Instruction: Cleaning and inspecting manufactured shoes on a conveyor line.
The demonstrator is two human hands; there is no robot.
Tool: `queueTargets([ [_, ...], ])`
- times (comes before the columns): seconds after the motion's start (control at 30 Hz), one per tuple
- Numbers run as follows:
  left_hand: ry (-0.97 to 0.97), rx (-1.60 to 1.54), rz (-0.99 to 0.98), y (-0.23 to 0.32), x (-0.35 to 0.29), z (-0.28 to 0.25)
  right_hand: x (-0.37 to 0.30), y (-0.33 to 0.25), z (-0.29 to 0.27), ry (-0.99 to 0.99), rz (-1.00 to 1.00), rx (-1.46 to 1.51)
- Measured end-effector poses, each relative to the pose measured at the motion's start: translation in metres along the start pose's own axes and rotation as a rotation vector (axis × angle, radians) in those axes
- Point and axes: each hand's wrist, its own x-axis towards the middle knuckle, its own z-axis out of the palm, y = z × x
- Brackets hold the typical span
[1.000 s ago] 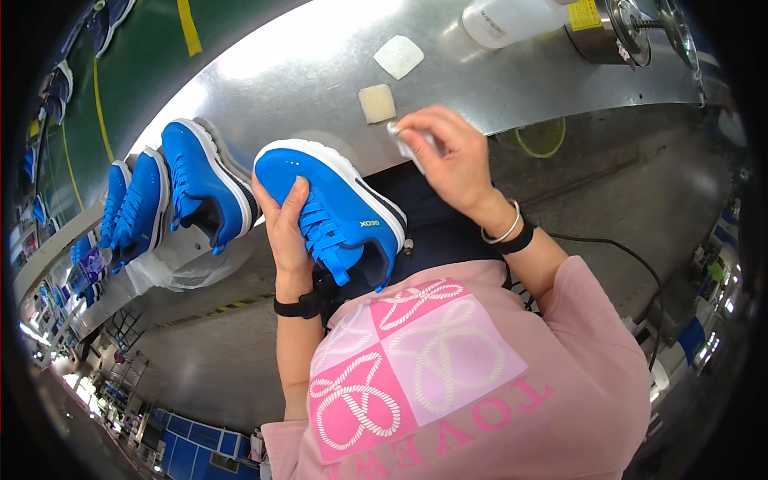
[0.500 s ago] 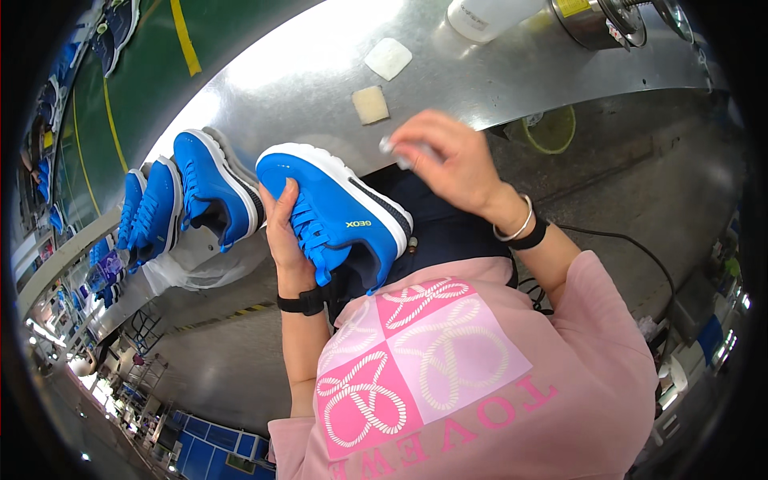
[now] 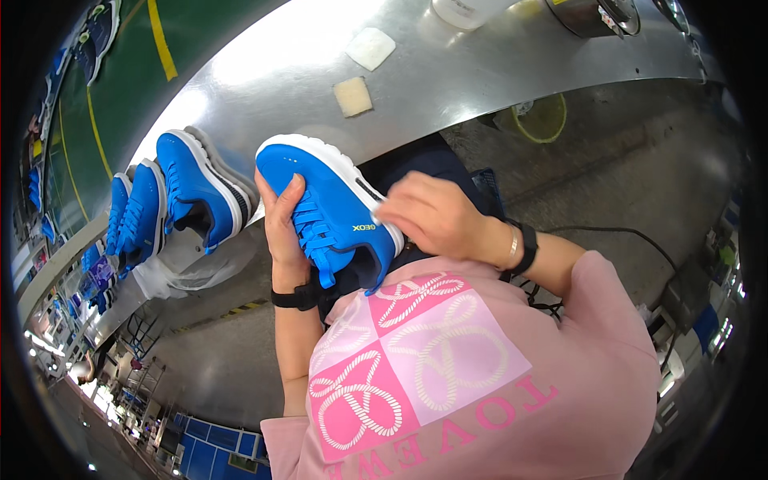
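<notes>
A blue sneaker with a white sole is tilted in front of me, toe toward the far left, its opening toward my body. My left hand is closed around its forefoot, with the thumb on the upper beside the laces and the other fingers hidden underneath. My right hand, slightly blurred, is pinched against the side of the shoe near the heel, where the upper meets the sole. A bit of a small white wad shows at its fingertips; the rest is covered by the fingers.
More blue sneakers stand in a row on the metal bench at left. Two square pads lie on it. A white bottle and a metal can stand far right. A yellowish bin sits below the edge.
My right hand has come down and toward me from above the bench edge onto the shoe's heel side, bringing the white wad along. My left hand keeps its hold on the sneaker.
</notes>
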Motion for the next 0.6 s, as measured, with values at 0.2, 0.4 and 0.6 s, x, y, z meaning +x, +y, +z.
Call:
queueTargets([
  [0.2, -0.03, -0.029, 0.036, 0.004, -0.002, 0.0, 0.013, -0.002, 0.01, 0.082, -0.023, -0.037],
  [0.4, -0.051, -0.026, 0.014, 0.005, 0.001, -0.001, -0.002, -0.007, 0.001, -0.034, -0.009, -0.022],
  [0.6, 0.021, 0.012, 0.027, 0.008, -0.001, -0.007, 0.06, 0.021, 0.029, 0.213, -0.046, -0.062],
])
